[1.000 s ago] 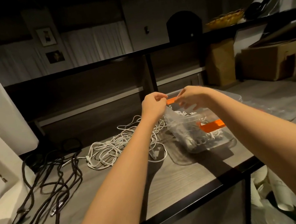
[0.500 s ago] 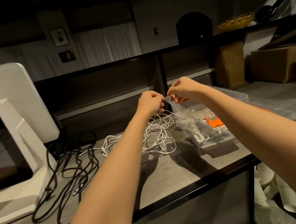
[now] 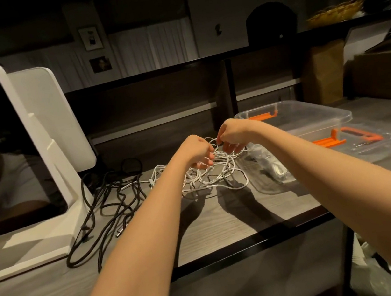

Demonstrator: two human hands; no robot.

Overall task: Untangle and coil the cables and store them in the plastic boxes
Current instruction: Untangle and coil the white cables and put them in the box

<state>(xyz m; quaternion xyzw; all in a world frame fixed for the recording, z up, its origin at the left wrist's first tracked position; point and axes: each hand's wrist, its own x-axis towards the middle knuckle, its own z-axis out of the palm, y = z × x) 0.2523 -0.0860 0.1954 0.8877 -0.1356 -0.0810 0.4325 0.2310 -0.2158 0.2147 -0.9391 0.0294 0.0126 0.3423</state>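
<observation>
My left hand (image 3: 196, 151) and right hand (image 3: 231, 133) are each pinched shut on strands of the white cable tangle (image 3: 215, 175), lifting its top while the rest lies under them on the tabletop (image 3: 225, 222). Just right lies a clear lid (image 3: 267, 177), beyond it the plastic box (image 3: 311, 115). A black cable (image 3: 107, 211) sprawls left.
</observation>
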